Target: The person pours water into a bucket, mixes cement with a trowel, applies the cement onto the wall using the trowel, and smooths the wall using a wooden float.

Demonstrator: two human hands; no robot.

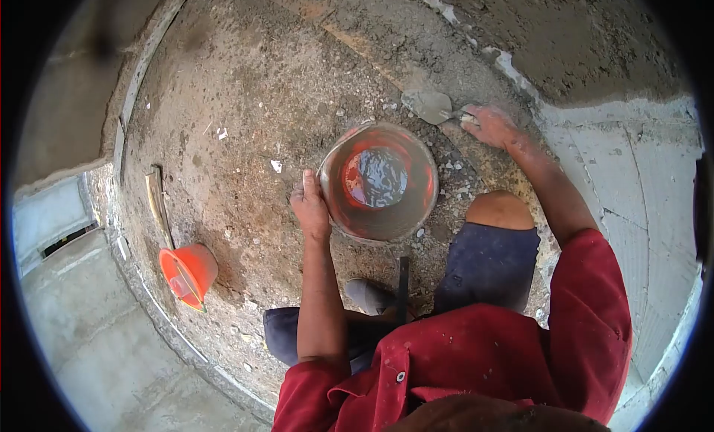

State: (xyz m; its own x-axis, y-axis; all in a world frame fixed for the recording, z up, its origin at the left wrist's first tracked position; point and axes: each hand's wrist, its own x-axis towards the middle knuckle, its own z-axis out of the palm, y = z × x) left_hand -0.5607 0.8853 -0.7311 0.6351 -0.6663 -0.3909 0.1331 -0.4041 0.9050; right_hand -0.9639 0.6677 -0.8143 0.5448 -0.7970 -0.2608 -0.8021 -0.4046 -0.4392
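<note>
Left hand [310, 207]: against the large bucket [421, 201]; I cannot tell its grip
Right hand [489, 126]: grasping the trowel [427, 105] by its handle
Large bucket: upright, liquid [383, 178] inside

bldg site: trowel [428, 106], rubbly flr [238, 127]

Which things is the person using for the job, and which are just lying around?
Seem to be for the job:
trowel, held in the right hand
big bucket with shiny liquid inside, left hand at its side

Seem to be just lying about:
orange bucket, untouched, though maybe useful later
pale stick near it
white scrap
</note>
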